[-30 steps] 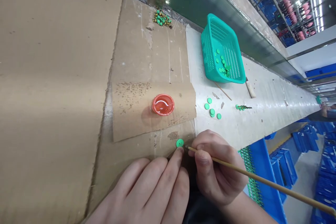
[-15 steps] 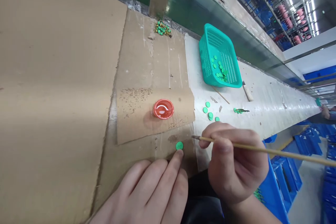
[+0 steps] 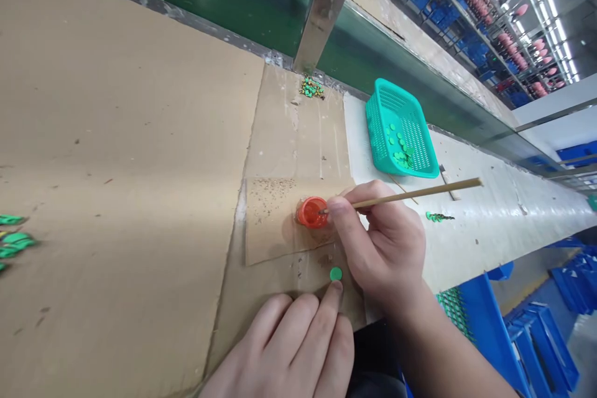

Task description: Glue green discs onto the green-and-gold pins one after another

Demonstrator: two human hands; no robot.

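A thin wooden-handled paintbrush (image 3: 420, 191) is pinched in my right hand (image 3: 382, 236). Its dark tip dips inside a small red-orange cup (image 3: 311, 212) of liquid, standing on a piece of cardboard (image 3: 270, 242). My left hand (image 3: 298, 348) lies on the table with its fingers stretched forward, palm down. At its index fingertip is a small round green disc (image 3: 336, 273), touched at the near edge. My right forearm and hand hide the patch of table where loose discs lay.
Beyond my right hand stands a teal plastic basket (image 3: 403, 127) with several green discs inside. A pile of small green and gold pieces (image 3: 311, 87) lies near the metal post (image 3: 326, 12). Green pieces (image 3: 16, 242) show at far left. A blue bin (image 3: 487, 323) stands at lower right.
My right hand has moved left and up, bringing the brush tip from beside the disc into the cup. The view has shifted left; my left fingertip stays at the disc.
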